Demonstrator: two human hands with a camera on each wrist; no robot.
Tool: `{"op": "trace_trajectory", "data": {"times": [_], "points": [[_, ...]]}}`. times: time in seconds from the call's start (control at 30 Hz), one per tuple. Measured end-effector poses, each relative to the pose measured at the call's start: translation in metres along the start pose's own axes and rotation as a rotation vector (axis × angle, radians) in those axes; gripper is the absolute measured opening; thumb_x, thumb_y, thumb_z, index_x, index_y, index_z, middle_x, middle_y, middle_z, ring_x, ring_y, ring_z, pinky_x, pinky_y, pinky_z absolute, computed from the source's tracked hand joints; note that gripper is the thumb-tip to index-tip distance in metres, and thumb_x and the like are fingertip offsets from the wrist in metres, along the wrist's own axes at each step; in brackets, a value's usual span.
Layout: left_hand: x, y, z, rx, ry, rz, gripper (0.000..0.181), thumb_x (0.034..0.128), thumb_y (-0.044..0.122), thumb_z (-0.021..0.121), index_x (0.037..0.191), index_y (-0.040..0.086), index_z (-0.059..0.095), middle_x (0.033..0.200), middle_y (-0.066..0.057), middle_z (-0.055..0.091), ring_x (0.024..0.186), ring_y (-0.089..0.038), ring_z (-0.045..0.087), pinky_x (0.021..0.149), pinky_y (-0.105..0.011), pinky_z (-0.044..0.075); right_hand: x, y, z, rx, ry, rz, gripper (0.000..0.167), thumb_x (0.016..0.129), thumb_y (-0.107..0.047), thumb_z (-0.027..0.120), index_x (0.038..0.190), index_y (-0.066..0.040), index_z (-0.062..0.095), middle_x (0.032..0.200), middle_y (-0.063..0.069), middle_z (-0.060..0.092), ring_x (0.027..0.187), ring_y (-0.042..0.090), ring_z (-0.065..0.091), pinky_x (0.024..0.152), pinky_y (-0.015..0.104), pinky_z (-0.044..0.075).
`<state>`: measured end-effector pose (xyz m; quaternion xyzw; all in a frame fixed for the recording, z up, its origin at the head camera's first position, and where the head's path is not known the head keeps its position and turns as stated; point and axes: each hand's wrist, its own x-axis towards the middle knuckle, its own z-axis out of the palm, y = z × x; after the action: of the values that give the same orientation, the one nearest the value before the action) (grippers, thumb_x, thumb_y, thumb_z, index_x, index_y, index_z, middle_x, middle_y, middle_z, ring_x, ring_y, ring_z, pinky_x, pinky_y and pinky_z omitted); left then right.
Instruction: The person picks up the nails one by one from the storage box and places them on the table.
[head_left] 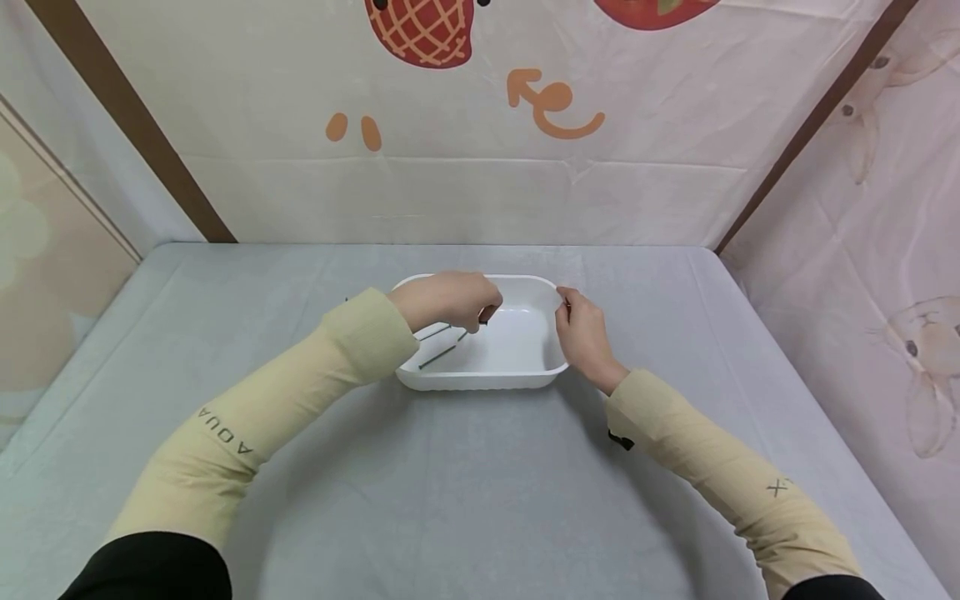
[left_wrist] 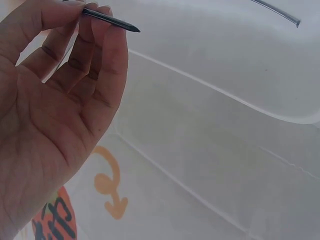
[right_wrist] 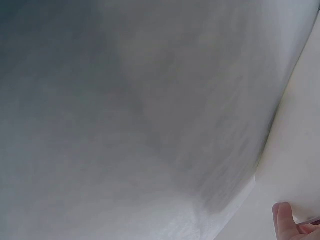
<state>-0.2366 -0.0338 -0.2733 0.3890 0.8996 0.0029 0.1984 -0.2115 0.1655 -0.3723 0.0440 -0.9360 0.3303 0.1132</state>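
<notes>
A white rectangular tray (head_left: 480, 382) with rounded corners stands on the table in the head view. Over its left half, my left hand (head_left: 448, 298) pinches a dark metal nail (left_wrist: 111, 20) between thumb and fingertips, its pointed end sticking out in the left wrist view. Several more nails (head_left: 437, 357) lie on the tray's floor below that hand, partly hidden by it. One such nail (left_wrist: 277, 11) shows its flat head in the left wrist view. At the right end, my right hand (head_left: 588, 333) grips the tray's rim; its fingertips (right_wrist: 285, 212) show against the tray's outer wall.
A grey-white cloth covers the table (head_left: 480, 500) around the tray. Behind it hangs a pale printed curtain (head_left: 465, 200), and more printed sheets (head_left: 847, 208) hang at the sides.
</notes>
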Motion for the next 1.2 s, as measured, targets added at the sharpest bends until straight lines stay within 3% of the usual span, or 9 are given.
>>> {"op": "trace_trajectory", "data": {"times": [0.7, 1.2], "points": [[-0.018, -0.006, 0.001, -0.093, 0.059, 0.021, 0.014, 0.073, -0.004, 0.053, 0.08, 0.008, 0.057, 0.077, -0.003, 0.056, 0.067, -0.014, 0.047, 0.057, -0.025, 0.037, 0.001, 0.002, 0.001, 0.003, -0.012, 0.013, 0.036, 0.093, -0.006, 0.036, 0.126, 0.004, 0.049, 0.111, 0.02, 0.059, 0.083, 0.023, 0.055, 0.071, 0.034, 0.049], [-0.032, -0.012, 0.003, -0.154, 0.098, 0.026, 0.015, 0.073, -0.005, 0.052, 0.081, 0.007, 0.058, 0.078, -0.003, 0.056, 0.072, -0.018, 0.049, 0.063, -0.027, 0.04, 0.003, 0.004, 0.002, 0.009, 0.001, -0.01, 0.036, 0.093, -0.006, 0.035, 0.125, 0.004, 0.05, 0.112, 0.021, 0.059, 0.082, 0.024, 0.054, 0.069, 0.034, 0.047]]}}
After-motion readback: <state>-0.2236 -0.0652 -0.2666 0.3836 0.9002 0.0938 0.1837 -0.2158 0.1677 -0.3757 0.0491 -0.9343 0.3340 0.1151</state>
